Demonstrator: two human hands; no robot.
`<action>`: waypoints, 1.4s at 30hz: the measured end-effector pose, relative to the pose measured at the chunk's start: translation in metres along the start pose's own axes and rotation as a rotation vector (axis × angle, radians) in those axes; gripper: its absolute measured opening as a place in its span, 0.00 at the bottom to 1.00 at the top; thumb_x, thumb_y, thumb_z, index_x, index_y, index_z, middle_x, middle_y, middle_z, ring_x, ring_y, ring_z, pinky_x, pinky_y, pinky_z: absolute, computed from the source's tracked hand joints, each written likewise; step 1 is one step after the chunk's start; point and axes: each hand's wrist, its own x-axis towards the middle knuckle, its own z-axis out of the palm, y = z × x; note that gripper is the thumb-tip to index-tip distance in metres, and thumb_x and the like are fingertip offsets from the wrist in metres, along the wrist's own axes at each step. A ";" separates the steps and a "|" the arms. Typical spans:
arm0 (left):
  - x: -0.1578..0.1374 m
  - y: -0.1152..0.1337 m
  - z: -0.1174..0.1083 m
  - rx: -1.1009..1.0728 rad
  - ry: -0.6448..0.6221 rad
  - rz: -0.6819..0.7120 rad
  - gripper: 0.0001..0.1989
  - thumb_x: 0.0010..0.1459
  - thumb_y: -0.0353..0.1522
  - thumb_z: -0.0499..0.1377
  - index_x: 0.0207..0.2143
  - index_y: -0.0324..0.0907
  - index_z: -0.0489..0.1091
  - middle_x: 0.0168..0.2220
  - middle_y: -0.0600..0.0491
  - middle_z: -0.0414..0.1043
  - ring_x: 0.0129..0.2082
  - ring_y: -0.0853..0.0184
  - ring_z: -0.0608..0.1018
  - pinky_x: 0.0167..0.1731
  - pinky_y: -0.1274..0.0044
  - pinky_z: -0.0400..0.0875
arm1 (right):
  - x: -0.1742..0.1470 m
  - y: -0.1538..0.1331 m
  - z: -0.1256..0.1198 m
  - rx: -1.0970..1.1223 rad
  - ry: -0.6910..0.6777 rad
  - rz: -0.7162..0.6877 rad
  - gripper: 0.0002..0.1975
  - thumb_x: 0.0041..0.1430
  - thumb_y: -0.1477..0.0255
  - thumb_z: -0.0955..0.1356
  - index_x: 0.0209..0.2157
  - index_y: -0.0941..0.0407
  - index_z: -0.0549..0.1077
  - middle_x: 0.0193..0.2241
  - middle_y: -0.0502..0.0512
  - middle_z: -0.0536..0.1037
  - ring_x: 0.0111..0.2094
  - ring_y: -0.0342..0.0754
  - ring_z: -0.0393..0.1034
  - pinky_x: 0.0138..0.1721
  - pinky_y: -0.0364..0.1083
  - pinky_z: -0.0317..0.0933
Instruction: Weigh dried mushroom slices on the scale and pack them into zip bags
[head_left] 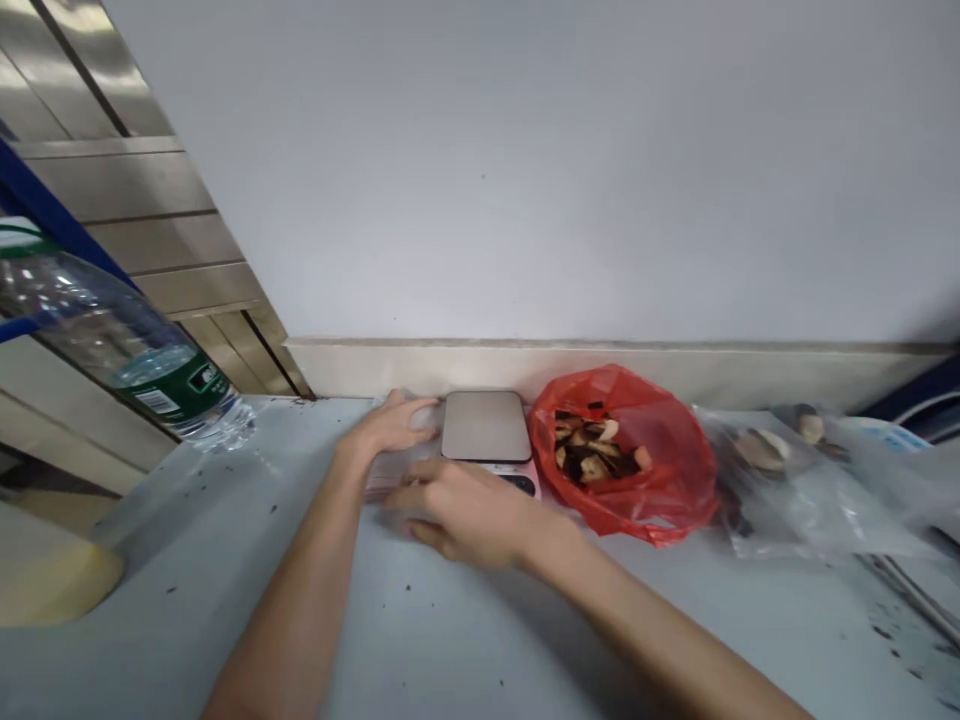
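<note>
My left hand (pixel 396 422) rests with its fingers spread on clear plastic bags (pixel 381 478), just left of a small kitchen scale (pixel 486 428). The scale has a square metal plate with nothing on it and a pink front edge. Over the near edge of the bags is my right hand (pixel 469 512), its fingers bent and its fingertips smeared by motion. Whether it grips the plastic does not show. My right hand partly covers the scale's front panel. Right of the scale, an open red plastic bag (pixel 637 505) contains dark and pale dried slices (pixel 596 450).
Clear bags (pixel 802 500) with mushroom-like pieces lie at the right, near metal tongs or rods (pixel 911 595). A water bottle (pixel 127 340) stands at the left, with a pale yellowish object (pixel 60 575) nearer. A white wall (pixel 555 180) closes off the back. Dark crumbs dot the table.
</note>
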 end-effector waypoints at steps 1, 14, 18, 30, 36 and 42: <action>0.000 0.002 -0.002 0.010 -0.007 -0.003 0.32 0.59 0.47 0.58 0.65 0.50 0.69 0.53 0.43 0.74 0.53 0.49 0.78 0.56 0.64 0.70 | -0.011 0.003 -0.013 0.058 -0.008 0.038 0.12 0.67 0.73 0.68 0.48 0.51 0.81 0.50 0.54 0.83 0.45 0.49 0.77 0.42 0.44 0.68; -0.020 0.100 -0.020 -0.142 0.269 0.501 0.18 0.67 0.43 0.51 0.43 0.45 0.78 0.49 0.46 0.76 0.53 0.54 0.76 0.57 0.65 0.69 | -0.107 0.091 -0.083 0.063 0.064 0.650 0.15 0.63 0.73 0.65 0.44 0.55 0.82 0.44 0.58 0.86 0.42 0.53 0.79 0.43 0.48 0.69; -0.015 0.133 0.009 -0.123 0.122 0.582 0.20 0.70 0.43 0.50 0.44 0.47 0.80 0.64 0.46 0.65 0.69 0.52 0.61 0.66 0.62 0.62 | -0.122 0.092 -0.097 0.047 0.165 0.654 0.16 0.64 0.69 0.65 0.48 0.52 0.82 0.48 0.56 0.85 0.46 0.53 0.79 0.46 0.49 0.70; 0.006 0.141 0.037 -0.109 0.241 0.576 0.35 0.70 0.40 0.51 0.74 0.41 0.47 0.76 0.43 0.46 0.76 0.53 0.50 0.72 0.60 0.50 | -0.210 0.118 -0.128 0.093 0.558 1.389 0.03 0.47 0.70 0.70 0.24 0.50 0.71 0.31 0.59 0.81 0.33 0.57 0.76 0.39 0.55 0.68; -0.001 0.150 0.035 -0.100 0.258 0.652 0.24 0.70 0.39 0.53 0.66 0.48 0.67 0.77 0.48 0.43 0.76 0.49 0.48 0.71 0.55 0.53 | -0.215 0.106 -0.126 0.067 0.657 1.558 0.12 0.46 0.79 0.68 0.22 0.47 0.64 0.18 0.53 0.70 0.32 0.58 0.73 0.39 0.55 0.65; -0.010 0.158 0.028 -0.215 0.361 0.720 0.23 0.69 0.41 0.55 0.64 0.47 0.68 0.73 0.45 0.56 0.73 0.51 0.57 0.71 0.56 0.57 | -0.191 0.070 -0.143 0.040 1.062 1.353 0.12 0.43 0.84 0.69 0.23 0.50 0.71 0.19 0.51 0.76 0.36 0.57 0.79 0.40 0.52 0.68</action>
